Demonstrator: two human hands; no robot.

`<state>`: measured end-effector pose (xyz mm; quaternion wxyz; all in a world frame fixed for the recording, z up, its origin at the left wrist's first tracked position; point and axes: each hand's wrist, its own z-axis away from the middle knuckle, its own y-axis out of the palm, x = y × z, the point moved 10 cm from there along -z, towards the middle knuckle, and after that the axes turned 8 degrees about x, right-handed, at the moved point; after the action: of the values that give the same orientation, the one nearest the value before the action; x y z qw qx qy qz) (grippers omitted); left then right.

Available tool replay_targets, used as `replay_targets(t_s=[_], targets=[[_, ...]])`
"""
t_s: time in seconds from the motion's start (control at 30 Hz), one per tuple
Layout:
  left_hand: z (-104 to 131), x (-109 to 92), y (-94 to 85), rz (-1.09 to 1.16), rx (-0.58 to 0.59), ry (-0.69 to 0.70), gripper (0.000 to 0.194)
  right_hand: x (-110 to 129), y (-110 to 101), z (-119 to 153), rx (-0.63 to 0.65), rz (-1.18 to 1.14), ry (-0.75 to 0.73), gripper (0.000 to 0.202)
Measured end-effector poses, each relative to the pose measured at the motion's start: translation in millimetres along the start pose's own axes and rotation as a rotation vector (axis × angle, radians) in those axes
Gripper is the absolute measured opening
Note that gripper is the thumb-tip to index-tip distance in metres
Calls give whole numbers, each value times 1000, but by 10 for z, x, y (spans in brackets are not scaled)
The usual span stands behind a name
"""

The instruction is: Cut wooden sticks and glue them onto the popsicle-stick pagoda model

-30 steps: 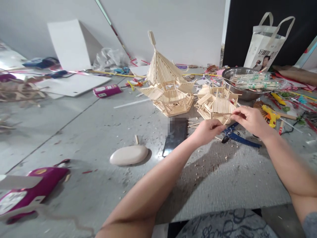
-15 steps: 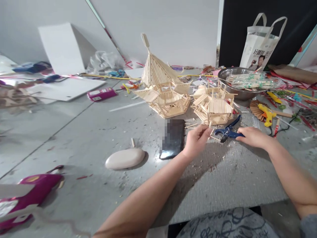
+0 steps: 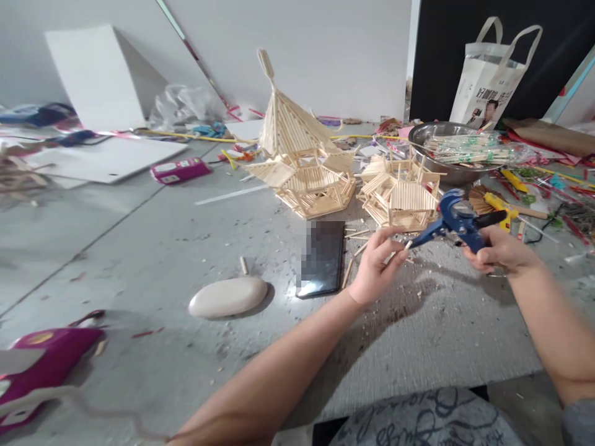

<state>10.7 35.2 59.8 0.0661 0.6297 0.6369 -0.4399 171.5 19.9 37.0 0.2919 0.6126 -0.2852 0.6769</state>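
My left hand (image 3: 379, 263) pinches a short wooden stick (image 3: 408, 245) between its fingers, its tip beside the blue pliers-like hand tool (image 3: 458, 220). That tool has curved blue parts and a black piece, and my right hand (image 3: 499, 251) is closed around its right-hand end. Just behind my hands stands a small hexagonal frame (image 3: 411, 198) built of wooden sticks. To its left is a larger stick-built pavilion (image 3: 316, 192) with a tall pointed roof tilted up. Several loose sticks (image 3: 357, 234) lie beside my left hand.
A dark phone (image 3: 323, 257) and a pale oval case (image 3: 227, 297) lie left of my hands. At back right are a metal bowl (image 3: 430, 167) of packaged sticks, a yellow glue gun (image 3: 504, 207) and a white bag (image 3: 486, 87). A purple object (image 3: 58, 359) sits at lower left.
My right hand has raised and turned the blue tool, so its curved part now points up. My left hand has shifted slightly right and down, still holding a stick.
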Motion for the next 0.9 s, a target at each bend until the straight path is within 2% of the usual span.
replay_targets(t_s=[0.1, 0.2, 0.27, 0.33, 0.4, 0.47, 0.53, 0.6, 0.67, 0.77, 0.83, 0.9], targets=[[11, 52, 154, 160, 116, -77, 16, -199, 142, -181, 24, -139, 27, 33], [55, 165, 319, 336, 192, -212, 23, -349, 26, -260, -155, -61, 85, 31], [88, 218, 378, 393, 189, -281, 26, -375, -80, -265, -289, 73, 102, 30], [115, 243, 403, 424, 163, -327, 29, -361, -107, -279, -364, 103, 56, 24], [138, 241, 418, 453, 143, -353, 31, -344, -17, -330, -337, -29, -44, 26], [157, 229, 437, 471, 142, -369, 33, -329, 157, -394, -229, -210, -128, 32], [170, 218, 460, 474, 156, -375, 33, -317, 304, -428, -144, -324, -162, 38], [170, 210, 482, 464, 177, -365, 31, -308, 340, -422, -148, -333, -163, 43], [148, 180, 488, 435, 200, -318, 27, -271, 305, -392, -187, -272, -172, 44], [86, 65, 424, 313, 209, -165, 18, -173, 190, -321, -261, -97, -189, 38], [57, 4, 319, 190, 162, -83, 15, -94, 55, -237, -382, 105, -194, 32], [44, 3, 177, 86, 71, -70, 14, -2, -81, -120, -558, 394, -180, 27]])
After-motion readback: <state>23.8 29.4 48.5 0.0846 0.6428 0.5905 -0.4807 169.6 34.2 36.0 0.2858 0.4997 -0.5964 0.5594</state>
